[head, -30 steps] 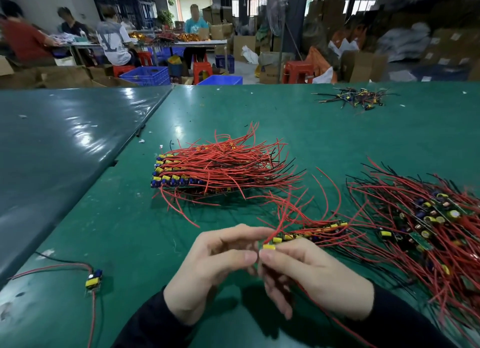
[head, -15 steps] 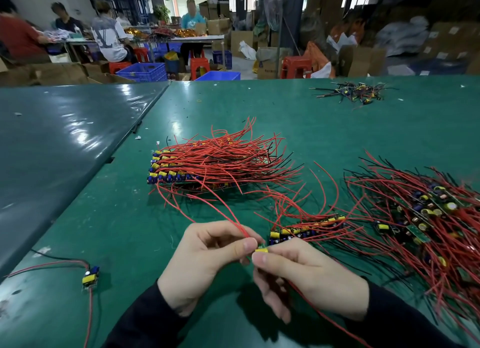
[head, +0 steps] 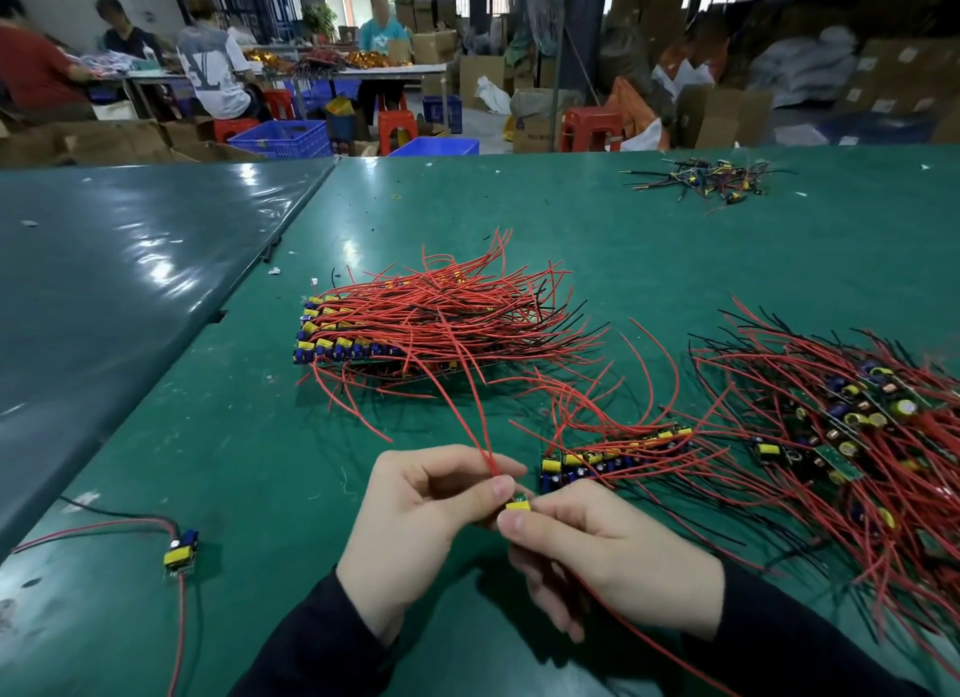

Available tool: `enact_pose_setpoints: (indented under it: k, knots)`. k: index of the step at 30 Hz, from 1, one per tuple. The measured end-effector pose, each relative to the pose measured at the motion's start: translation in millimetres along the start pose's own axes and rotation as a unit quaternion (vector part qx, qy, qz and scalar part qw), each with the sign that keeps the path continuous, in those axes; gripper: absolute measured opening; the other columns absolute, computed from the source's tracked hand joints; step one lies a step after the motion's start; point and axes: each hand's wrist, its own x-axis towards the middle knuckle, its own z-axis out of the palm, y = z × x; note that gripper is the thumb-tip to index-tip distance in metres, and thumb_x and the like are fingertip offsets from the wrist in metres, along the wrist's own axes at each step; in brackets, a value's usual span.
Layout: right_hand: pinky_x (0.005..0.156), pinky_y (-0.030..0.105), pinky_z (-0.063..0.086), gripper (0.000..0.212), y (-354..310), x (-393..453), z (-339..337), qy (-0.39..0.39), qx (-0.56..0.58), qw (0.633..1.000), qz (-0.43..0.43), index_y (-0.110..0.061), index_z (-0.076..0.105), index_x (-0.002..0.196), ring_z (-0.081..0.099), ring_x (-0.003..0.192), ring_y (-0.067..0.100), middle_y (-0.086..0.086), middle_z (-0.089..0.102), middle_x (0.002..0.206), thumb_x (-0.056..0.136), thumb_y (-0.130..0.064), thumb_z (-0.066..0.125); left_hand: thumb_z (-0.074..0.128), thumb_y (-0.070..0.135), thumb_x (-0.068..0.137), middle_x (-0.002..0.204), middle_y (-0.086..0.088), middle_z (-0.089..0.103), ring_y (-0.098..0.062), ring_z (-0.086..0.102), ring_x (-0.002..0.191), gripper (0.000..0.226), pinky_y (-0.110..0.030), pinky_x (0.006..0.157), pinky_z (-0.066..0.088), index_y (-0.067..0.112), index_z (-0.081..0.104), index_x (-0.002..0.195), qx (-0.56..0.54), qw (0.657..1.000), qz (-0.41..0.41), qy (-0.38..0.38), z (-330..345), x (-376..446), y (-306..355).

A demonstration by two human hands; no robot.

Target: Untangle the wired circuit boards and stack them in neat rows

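Red-wired circuit board point(head: 519, 504) pinched between both hands, low over the green table point(head: 218, 436).

Head view: yellow-capped and small, the board sits where the left hand point(head: 415, 519) and right hand point(head: 597, 556) meet, thumbs and fingers clamped on it, its red wires rising up and away. Four other groups lie on the table: a neat stacked row point(head: 415, 332) beyond the hands, a short row point(head: 613, 457) just right of them, a tangled heap point(head: 857, 436) at the right edge, and a single board point(head: 181, 551) well apart at the left. A small dark wire pile point(head: 701, 176) lies near the far edge. Bare green shows between the hands and the single board.
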Motion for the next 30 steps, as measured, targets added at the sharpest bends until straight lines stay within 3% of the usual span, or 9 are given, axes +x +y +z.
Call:
enact_pose_setpoints:
  k: [3, 7, 12, 24, 30]
  knots:
    - [0.040, 0.016, 0.038, 0.035, -3.0, -0.3, 0.7, -0.020, 0.029, 0.999, 0.006, -0.016, 0.049, 0.063, 0.046, 0.034, 0.007, -0.004, 0.056, 0.045, 0.091, -0.037, 0.043, 0.073, 0.017, 0.058, 0.068, -0.009, 0.070, -0.017, 0.060, 0.059, 0.020, -0.019, 0.058, 0.050, 0.008, 0.077, 0.075, -0.028, 0.999, -0.015, -0.001, -4.9, 1.7, 1.4]
    - [0.041, 0.017, 0.038, 0.034, -2.5, 0.4, 0.9, -0.023, 0.017, 1.000, 0.001, -0.015, 0.048, 0.064, 0.046, 0.035, 0.008, -0.004, 0.055, 0.045, 0.090, -0.036, 0.042, 0.073, -0.002, 0.067, 0.062, -0.010, 0.068, -0.013, 0.057, 0.050, 0.008, -0.018, 0.053, 0.048, 0.005, 0.076, 0.067, 0.010, 0.999, 0.009, 0.037, -1.7, 1.4, 2.3]
    - [0.042, 0.018, 0.037, 0.035, -3.4, 0.0, 1.3, -0.036, 0.038, 0.999, -0.003, -0.016, 0.047, 0.063, 0.045, 0.035, 0.007, -0.005, 0.055, 0.045, 0.091, -0.035, 0.041, 0.072, 0.008, 0.058, 0.058, -0.014, 0.063, -0.014, 0.055, 0.049, 0.016, -0.019, 0.051, 0.048, 0.002, 0.075, 0.072, -0.061, 0.998, -0.016, 0.028, -4.4, 2.3, 3.2]
    - [0.041, 0.017, 0.037, 0.035, -2.7, -1.0, 0.4, -0.059, 0.055, 0.997, -0.001, -0.016, 0.047, 0.063, 0.045, 0.035, 0.008, -0.004, 0.055, 0.046, 0.092, -0.035, 0.042, 0.073, 0.005, 0.052, 0.052, -0.015, 0.061, -0.016, 0.057, 0.043, 0.011, -0.019, 0.045, 0.047, 0.000, 0.072, 0.062, -0.053, 0.996, -0.017, 0.065, -5.7, 4.7, 5.7]
    - [0.042, 0.016, 0.037, 0.036, -1.8, -0.5, 1.3, -0.061, 0.059, 0.996, -0.001, -0.017, 0.047, 0.062, 0.046, 0.035, 0.007, -0.005, 0.055, 0.046, 0.093, -0.036, 0.043, 0.069, 0.002, 0.067, 0.058, -0.015, 0.065, -0.017, 0.060, 0.049, 0.004, -0.019, 0.049, 0.050, 0.000, 0.073, 0.067, -0.044, 0.996, 0.001, 0.079, -7.8, 4.7, 5.3]
